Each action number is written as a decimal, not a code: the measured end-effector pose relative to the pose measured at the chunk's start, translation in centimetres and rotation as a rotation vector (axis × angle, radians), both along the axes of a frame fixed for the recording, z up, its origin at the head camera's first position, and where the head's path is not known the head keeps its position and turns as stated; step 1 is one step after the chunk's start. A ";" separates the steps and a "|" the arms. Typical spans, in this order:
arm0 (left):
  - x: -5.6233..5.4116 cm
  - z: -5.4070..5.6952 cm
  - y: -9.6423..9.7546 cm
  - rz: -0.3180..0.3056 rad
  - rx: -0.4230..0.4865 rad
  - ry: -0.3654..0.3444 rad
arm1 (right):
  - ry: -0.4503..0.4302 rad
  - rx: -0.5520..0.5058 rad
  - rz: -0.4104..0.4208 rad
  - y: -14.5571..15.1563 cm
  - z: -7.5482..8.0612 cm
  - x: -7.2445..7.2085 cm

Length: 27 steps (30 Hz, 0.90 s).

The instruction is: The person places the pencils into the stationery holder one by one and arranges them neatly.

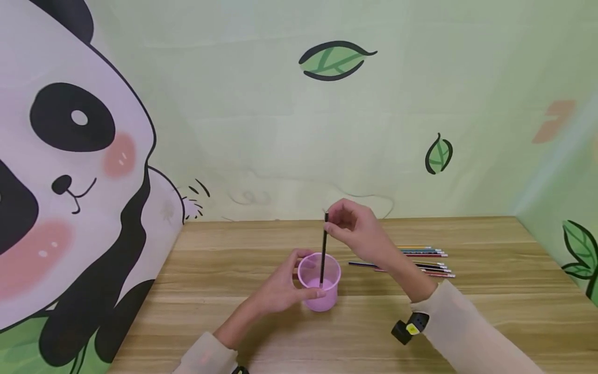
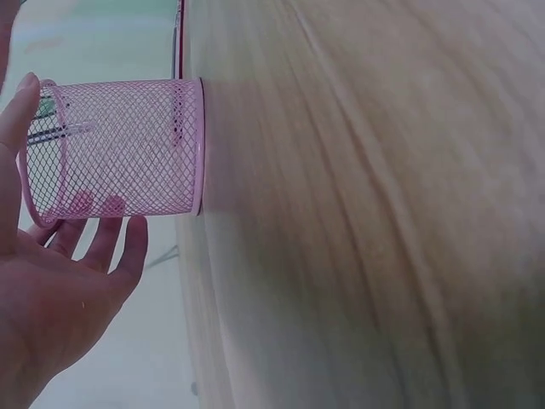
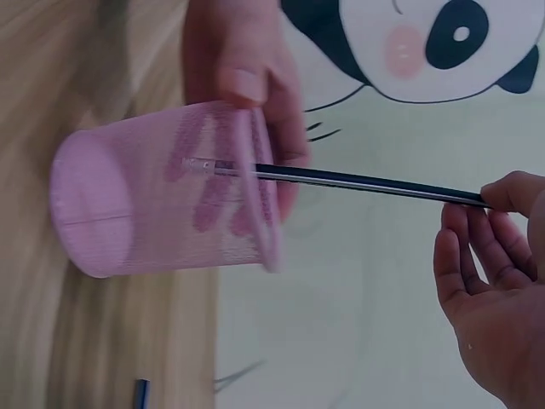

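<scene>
A pink mesh pencil cup stands upright on the wooden table. My left hand holds it near the rim, thumb on the near side and fingers around the far side, as the left wrist view also shows on the mesh wall. My right hand is above the cup and pinches a dark pencil by its upper end between thumb and fingers. The pencil points down through the cup's mouth. In the right wrist view its eraser end shows inside the mesh, above the cup's bottom.
Several pencils lie on the table to the right of the cup, partly behind my right forearm. A fabric backdrop with a panda and leaves rises behind the table and along its sides.
</scene>
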<state>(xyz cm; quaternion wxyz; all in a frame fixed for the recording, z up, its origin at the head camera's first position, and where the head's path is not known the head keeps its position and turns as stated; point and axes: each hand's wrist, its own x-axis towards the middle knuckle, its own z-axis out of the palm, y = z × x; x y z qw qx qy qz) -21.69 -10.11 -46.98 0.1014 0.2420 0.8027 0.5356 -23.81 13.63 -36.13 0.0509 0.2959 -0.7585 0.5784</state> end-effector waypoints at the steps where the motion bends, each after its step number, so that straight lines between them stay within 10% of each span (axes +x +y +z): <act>1: -0.1 0.0 0.0 0.000 -0.003 0.000 | -0.011 0.003 -0.004 -0.2 -0.5 -0.1; 27: -0.9 0.2 0.2 -0.074 0.057 -0.073 | -0.133 0.058 -0.069 -1.1 -5.1 -0.6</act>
